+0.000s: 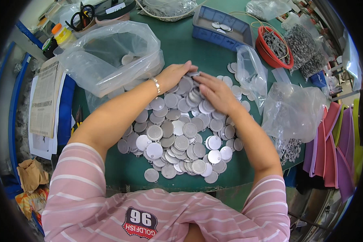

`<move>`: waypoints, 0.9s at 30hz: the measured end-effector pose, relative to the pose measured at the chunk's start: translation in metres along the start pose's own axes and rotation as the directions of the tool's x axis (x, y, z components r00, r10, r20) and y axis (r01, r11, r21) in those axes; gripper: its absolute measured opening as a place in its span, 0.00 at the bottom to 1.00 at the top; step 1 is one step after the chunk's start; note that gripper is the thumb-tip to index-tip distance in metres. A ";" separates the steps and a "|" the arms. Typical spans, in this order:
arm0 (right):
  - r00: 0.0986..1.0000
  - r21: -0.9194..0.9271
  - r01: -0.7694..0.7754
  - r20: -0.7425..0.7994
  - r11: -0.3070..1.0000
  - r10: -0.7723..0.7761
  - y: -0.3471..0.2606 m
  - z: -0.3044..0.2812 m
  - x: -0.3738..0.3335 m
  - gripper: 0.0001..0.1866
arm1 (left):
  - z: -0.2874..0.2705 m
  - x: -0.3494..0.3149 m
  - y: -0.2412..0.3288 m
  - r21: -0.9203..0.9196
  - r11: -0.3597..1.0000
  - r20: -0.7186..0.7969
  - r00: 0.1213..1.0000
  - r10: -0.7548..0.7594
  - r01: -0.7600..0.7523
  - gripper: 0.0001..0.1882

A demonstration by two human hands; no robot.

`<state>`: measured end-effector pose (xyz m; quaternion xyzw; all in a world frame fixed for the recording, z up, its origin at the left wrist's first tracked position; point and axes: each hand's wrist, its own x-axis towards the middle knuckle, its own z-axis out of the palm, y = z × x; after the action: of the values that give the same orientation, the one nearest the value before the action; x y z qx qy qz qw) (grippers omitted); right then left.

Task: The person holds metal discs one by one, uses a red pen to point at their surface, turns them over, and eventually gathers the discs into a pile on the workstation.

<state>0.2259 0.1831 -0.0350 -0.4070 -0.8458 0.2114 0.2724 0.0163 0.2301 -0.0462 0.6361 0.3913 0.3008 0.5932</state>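
Observation:
A broad heap of round, flat grey metal discs [181, 142] with small side tabs covers the middle of the green table [121, 177]. At the heap's far side, my left hand [175, 76] and my right hand [218, 92] curve around some discs from both sides, their fingertips close together. The left hand's fingers are stretched out and touch the discs. My right fingers are also extended, lying against the discs from the right. Several discs stand tilted between my palms. A bracelet [155, 86] circles my left wrist.
A large clear plastic bag [105, 52] with discs inside lies at far left. Behind the heap stand a blue bin [218, 38] and a red basket [270, 56] of small metal parts. Plastic bags [290, 107] lie at right. Yellow-handled pliers [77, 119] are at left.

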 end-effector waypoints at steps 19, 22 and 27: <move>0.943 -0.839 -0.251 -0.324 0.482 -0.072 0.020 -0.111 -0.044 0.09 | -0.001 -0.111 0.041 0.247 0.938 0.336 0.929 0.154 -0.245 0.20; 0.800 -0.787 -0.500 -0.580 0.361 -0.157 0.029 -0.157 -0.045 0.03 | 0.008 -0.081 0.045 0.306 0.893 0.141 0.943 0.300 -0.330 0.16; 0.567 -0.284 -0.629 -0.804 0.724 0.177 0.048 -0.135 -0.070 0.07 | 0.034 0.004 0.043 0.293 0.913 0.072 0.959 0.274 -0.283 0.19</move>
<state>0.3756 0.1732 0.0199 -0.7061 -0.5628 -0.1591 0.3992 0.0532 0.2165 -0.0074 0.7722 0.3291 0.3101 0.4464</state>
